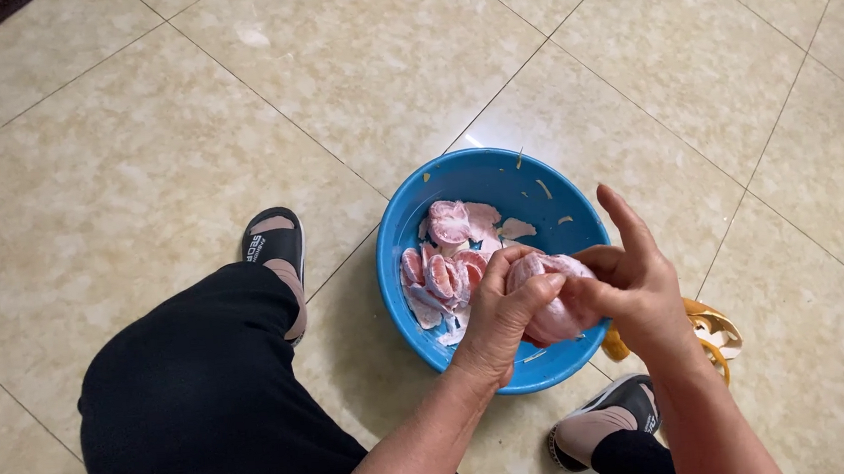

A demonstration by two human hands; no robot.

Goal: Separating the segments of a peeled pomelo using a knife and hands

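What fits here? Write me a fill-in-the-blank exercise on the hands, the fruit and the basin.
1. Both hands, left hand and right hand, hold one piece of pink fruit over a basin coloured ____.
2. The peeled segments lie ____ the basin.
3. The basin stands on a ____ floor.
4. The orange peel lies ____ the basin.

Missing words: blue; inside; tiled; outside
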